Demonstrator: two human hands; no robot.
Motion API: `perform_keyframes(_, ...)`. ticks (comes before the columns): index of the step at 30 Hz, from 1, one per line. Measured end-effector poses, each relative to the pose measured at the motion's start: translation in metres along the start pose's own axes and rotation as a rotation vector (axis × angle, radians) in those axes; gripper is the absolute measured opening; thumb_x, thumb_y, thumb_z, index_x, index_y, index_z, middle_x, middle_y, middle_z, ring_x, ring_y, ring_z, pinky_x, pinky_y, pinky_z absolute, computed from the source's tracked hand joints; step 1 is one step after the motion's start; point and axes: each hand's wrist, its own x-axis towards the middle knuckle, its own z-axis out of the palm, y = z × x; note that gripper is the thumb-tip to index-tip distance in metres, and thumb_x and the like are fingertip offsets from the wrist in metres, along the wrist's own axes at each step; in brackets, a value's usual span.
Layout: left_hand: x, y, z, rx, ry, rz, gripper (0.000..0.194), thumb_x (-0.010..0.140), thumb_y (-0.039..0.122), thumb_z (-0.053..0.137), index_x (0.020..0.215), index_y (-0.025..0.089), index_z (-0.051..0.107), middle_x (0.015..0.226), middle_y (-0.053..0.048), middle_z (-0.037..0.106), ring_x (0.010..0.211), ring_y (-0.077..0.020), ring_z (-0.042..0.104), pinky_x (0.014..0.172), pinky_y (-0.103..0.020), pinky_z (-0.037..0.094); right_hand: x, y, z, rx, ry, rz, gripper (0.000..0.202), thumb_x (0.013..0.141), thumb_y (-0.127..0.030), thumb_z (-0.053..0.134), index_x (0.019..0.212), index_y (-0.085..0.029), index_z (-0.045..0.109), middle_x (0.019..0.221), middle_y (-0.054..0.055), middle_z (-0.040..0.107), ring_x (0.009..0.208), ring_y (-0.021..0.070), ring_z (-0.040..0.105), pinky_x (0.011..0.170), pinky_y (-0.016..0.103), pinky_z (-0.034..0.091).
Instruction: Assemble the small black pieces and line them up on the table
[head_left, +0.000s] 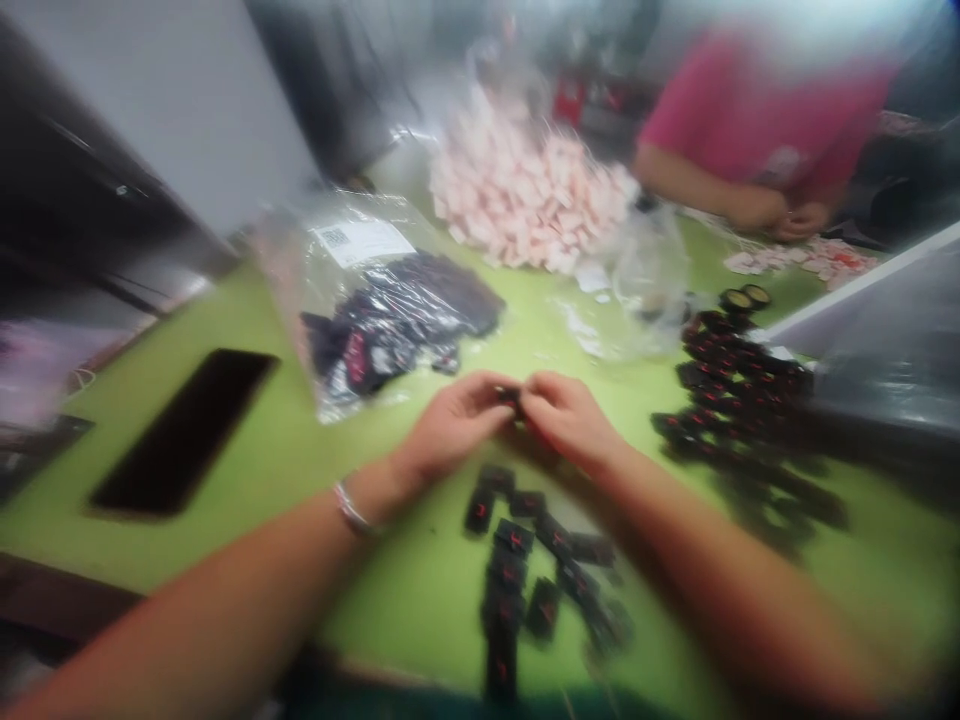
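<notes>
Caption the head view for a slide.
Left hand and right hand hold a small dark part above a green table, black blocks nearby.

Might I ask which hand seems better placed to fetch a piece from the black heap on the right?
Probably the right hand: it is nearer the heap of black pieces, while the left hand is farther off. Both hands appear occupied with a small dark piece, though.

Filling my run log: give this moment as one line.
left hand: holding small black part; right hand: on same part; near side: black pieces with red marks on green tabletop
</notes>
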Motion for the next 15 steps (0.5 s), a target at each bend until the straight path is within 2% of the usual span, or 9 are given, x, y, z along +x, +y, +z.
perform_keyframes(2,0.0,0.001,-0.001,0.111,-0.008,0.039,0.027,0.078,0.021,0.065,0.105,0.015,0.063,0.092,-0.007,0.068,0.086,-0.0185,0.063,0.083,-0.033,0.049,0.0,0.003,0.0,-0.011,-0.023,-0.008,0.02,0.079,-0.027,0.043,0.06,-0.02,0.048,0.053,-0.004,0.048,0.048,0.0102,0.042,0.048,0.024,0.032)
perform_keyframes(5,0.001,0.008,-0.012,0.452,-0.022,0.194,0.028,0.076,0.022,0.066,0.104,0.018,0.065,0.094,-0.007,0.067,0.086,-0.0195,0.061,0.082,-0.033,0.048,0.003,0.007,0.0,-0.179,0.011,-0.097,0.027,0.081,-0.033,0.048,0.059,-0.019,0.048,0.058,-0.002,0.051,0.056,0.0112,0.045,0.055,0.024,0.034)
perform_keyframes(7,0.004,0.014,-0.026,0.724,0.059,0.332,0.029,0.074,0.021,0.068,0.103,0.019,0.066,0.094,-0.008,0.065,0.085,-0.0206,0.058,0.082,-0.034,0.046,0.004,0.007,0.0,-0.288,-0.019,-0.094,0.026,0.082,-0.033,0.05,0.06,-0.018,0.05,0.06,-0.001,0.054,0.058,0.0112,0.045,0.056,0.024,0.033)
perform_keyframes(9,0.009,0.018,-0.042,1.008,0.249,0.411,0.02,0.082,0.02,0.056,0.099,0.016,0.067,0.094,-0.01,0.064,0.09,-0.0238,0.055,0.088,-0.039,0.043,0.001,0.003,0.0,-0.407,-0.145,-0.073,0.022,0.08,-0.029,0.052,0.062,-0.017,0.054,0.06,-0.001,0.056,0.056,0.0105,0.045,0.055,0.024,0.031)
perform_keyframes(10,0.012,0.019,-0.05,1.151,0.282,0.395,0.022,0.085,0.018,0.049,0.095,0.014,0.068,0.093,-0.012,0.063,0.092,-0.0249,0.055,0.089,-0.041,0.042,-0.002,-0.001,0.0,-0.466,-0.224,-0.074,0.02,0.079,-0.027,0.054,0.062,-0.016,0.056,0.06,-0.001,0.057,0.055,0.01,0.044,0.053,0.024,0.029)
perform_keyframes(13,0.019,0.015,-0.064,1.421,0.264,0.32,0.026,0.087,0.017,0.044,0.097,0.012,0.068,0.092,-0.013,0.06,0.091,-0.0263,0.054,0.085,-0.041,0.044,-0.013,-0.014,0.0,-0.558,-0.458,-0.101,0.023,0.08,-0.03,0.056,0.062,-0.016,0.061,0.056,-0.001,0.057,0.05,0.0086,0.041,0.05,0.025,0.025)
perform_keyframes(15,0.022,0.011,-0.066,1.486,0.221,0.289,0.025,0.087,0.021,0.048,0.101,0.014,0.067,0.094,-0.013,0.058,0.093,-0.0266,0.053,0.083,-0.039,0.045,-0.016,-0.018,-0.003,-0.562,-0.519,-0.125,0.029,0.082,-0.035,0.057,0.061,-0.015,0.062,0.055,-0.001,0.058,0.049,0.0083,0.04,0.05,0.025,0.024)
